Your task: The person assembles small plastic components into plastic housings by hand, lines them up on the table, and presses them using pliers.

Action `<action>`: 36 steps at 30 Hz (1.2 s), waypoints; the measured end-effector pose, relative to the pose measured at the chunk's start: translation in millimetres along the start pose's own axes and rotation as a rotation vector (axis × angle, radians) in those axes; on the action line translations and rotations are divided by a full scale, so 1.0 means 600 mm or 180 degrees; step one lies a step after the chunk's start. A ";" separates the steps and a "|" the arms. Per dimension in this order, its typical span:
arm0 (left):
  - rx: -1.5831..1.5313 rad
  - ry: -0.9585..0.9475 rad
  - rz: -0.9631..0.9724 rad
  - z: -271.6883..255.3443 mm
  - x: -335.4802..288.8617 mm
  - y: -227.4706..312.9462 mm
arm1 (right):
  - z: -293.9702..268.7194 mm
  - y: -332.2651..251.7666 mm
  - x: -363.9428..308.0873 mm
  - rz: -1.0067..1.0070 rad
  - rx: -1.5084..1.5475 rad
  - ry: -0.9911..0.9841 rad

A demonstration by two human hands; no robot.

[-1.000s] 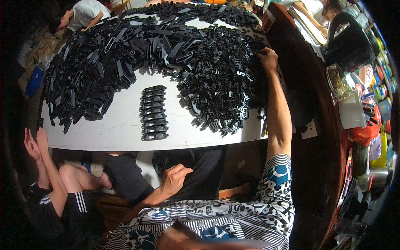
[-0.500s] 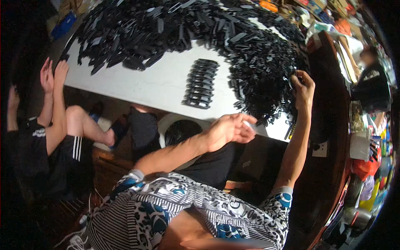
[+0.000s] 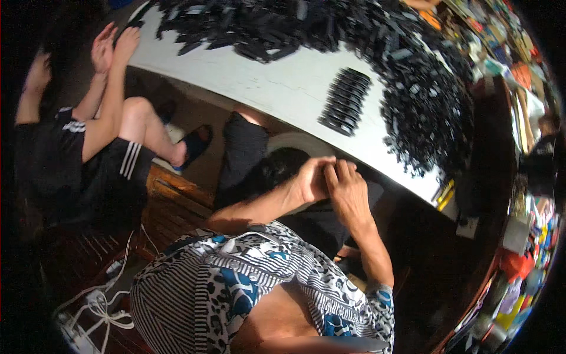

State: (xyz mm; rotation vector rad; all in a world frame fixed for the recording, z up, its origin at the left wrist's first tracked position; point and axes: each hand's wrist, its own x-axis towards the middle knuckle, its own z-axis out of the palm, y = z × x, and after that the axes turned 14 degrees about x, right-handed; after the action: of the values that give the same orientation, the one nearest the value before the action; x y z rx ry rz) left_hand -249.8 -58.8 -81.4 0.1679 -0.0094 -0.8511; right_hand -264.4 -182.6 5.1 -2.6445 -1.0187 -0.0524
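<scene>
My left hand [image 3: 314, 180] and my right hand [image 3: 349, 190] meet in front of the table's near edge, fingertips together and fingers curled. Whatever is pinched between them is hidden by the fingers. Beyond them on the white table [image 3: 247, 82], slim black plastic pieces [image 3: 346, 101] lie side by side in a neat row. A heap of small black parts [image 3: 425, 121] covers the right side of the table. Longer black pieces [image 3: 259, 35] are piled along the far side.
A yellow-handled tool [image 3: 446, 196] lies at the table's right corner. Below the near edge is a round container with a pale rim [image 3: 306, 141], dark inside. Another person [image 3: 76, 159] sits at the left, hands near the table. White cables [image 3: 106, 315] tangle at lower left.
My right hand has left the heap's right edge and come back to meet my left hand. The left hand's spread fingers have closed. The view has shifted, moving the table up and right.
</scene>
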 end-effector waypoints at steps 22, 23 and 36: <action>-0.0299 0.0633 0.0416 -0.078 -0.043 -0.026 | 0.063 -0.003 -0.002 0.0379 0.1958 0.0637; -0.0312 0.0605 0.0235 -0.071 -0.041 -0.022 | 0.059 -0.006 -0.001 0.0432 0.2014 0.0684; 0.0903 0.1340 -0.0465 -0.055 -0.048 -0.016 | 0.079 0.014 -0.047 0.2127 0.5313 0.1771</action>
State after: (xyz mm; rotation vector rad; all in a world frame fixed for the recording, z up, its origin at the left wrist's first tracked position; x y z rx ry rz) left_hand -273.7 -38.4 -114.0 0.6179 0.2805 -0.9442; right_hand -283.4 -192.8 -46.2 -1.1221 0.1665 0.1425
